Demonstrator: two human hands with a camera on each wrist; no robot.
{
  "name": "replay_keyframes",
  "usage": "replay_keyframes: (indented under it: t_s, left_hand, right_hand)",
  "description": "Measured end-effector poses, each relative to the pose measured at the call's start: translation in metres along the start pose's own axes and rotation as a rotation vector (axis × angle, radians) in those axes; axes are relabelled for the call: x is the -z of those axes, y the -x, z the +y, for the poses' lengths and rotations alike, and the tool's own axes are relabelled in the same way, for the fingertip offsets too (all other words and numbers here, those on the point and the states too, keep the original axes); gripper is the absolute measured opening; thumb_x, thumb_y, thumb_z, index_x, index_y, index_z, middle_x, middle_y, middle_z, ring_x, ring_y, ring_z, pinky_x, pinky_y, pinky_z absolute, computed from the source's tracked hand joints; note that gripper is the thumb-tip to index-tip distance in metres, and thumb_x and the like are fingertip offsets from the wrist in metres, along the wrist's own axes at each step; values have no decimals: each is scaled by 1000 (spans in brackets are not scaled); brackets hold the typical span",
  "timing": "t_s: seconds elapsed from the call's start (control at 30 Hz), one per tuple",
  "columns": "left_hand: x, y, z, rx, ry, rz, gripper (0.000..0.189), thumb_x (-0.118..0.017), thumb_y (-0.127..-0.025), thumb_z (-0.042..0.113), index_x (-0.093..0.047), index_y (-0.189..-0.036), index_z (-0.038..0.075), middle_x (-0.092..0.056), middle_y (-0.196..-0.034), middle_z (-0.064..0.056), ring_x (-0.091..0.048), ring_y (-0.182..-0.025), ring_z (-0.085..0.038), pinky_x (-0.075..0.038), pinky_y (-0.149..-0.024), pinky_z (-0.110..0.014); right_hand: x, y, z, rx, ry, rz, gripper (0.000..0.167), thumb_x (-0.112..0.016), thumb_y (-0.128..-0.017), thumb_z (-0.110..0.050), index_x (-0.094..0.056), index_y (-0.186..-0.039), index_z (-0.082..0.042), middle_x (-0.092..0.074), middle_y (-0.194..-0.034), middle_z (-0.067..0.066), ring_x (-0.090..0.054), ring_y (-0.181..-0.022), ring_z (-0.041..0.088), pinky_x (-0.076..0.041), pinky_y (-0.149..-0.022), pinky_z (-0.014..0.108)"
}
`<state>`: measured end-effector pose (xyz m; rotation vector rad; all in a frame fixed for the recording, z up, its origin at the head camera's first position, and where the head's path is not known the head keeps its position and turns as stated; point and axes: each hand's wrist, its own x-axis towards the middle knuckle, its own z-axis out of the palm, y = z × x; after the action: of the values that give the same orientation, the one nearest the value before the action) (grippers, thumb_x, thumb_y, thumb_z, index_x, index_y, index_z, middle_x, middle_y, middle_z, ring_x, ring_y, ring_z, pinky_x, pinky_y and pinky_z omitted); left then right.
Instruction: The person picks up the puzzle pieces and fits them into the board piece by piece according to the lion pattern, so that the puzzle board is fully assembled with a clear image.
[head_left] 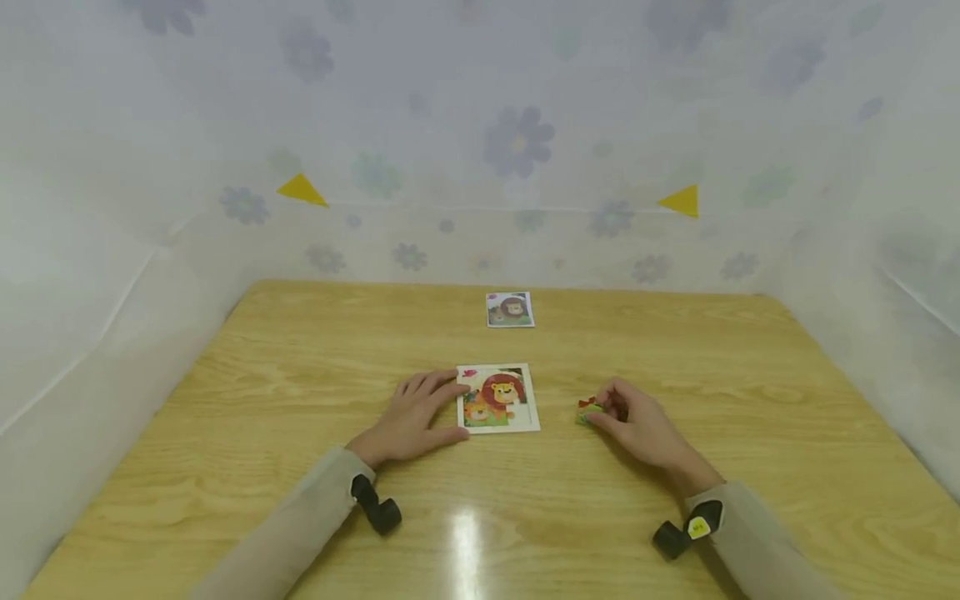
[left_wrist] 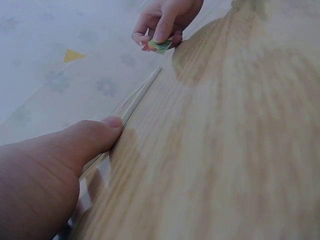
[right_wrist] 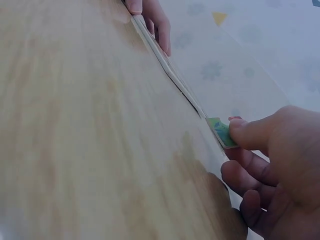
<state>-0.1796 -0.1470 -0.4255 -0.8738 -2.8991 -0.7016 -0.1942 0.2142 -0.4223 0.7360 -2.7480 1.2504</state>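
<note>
A white-framed lion jigsaw puzzle (head_left: 498,400) lies on the table, its lower right corner showing a bare white gap. Along the puzzle's left edge rests my left hand (head_left: 416,417), fingers spread, with the thumb near the lower left corner. In the left wrist view the left thumb (left_wrist: 95,137) touches the side of the frame. To the right of the puzzle, my right hand (head_left: 637,425) pinches a green and red puzzle piece (head_left: 588,409) between thumb and fingers. The right wrist view shows the piece (right_wrist: 220,132) under the thumb, held just over the table.
Behind the puzzle lies a small picture card (head_left: 510,309) with the same lion scene. The wooden table (head_left: 300,333) meets a white flowered curtain (head_left: 450,167) at the back and sides. Two yellow triangles (head_left: 302,190) mark the curtain.
</note>
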Motion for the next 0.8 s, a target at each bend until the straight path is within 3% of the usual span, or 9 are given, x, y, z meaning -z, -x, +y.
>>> replay_keyframes:
  t_s: [0.3, 0.8]
  left_hand:
    - [0, -2, -1, 0, 6, -9, 65, -62, -89, 51, -46, -143, 20, -33, -153, -9, -32, -135, -34, -22, -108, -58]
    - [-1, -2, -3, 12, 8, -17, 65, -61, -89, 52, -45, -144, 21, -32, -154, -8, -32, -136, -33, -21, -109, -57]
  right_hand:
    - [-17, -26, -5, 5, -101, 1, 15, -70, -88, -9, -59, -96, -4, -63, -84, 5, -56, -70, 4, -47, -63, 22]
    - [-44, -48, -22, 11, -146, -58, 12, -75, -83, -9, -65, -90, -5, -66, -77, 4, -55, -63, 4, -46, -58, 20]
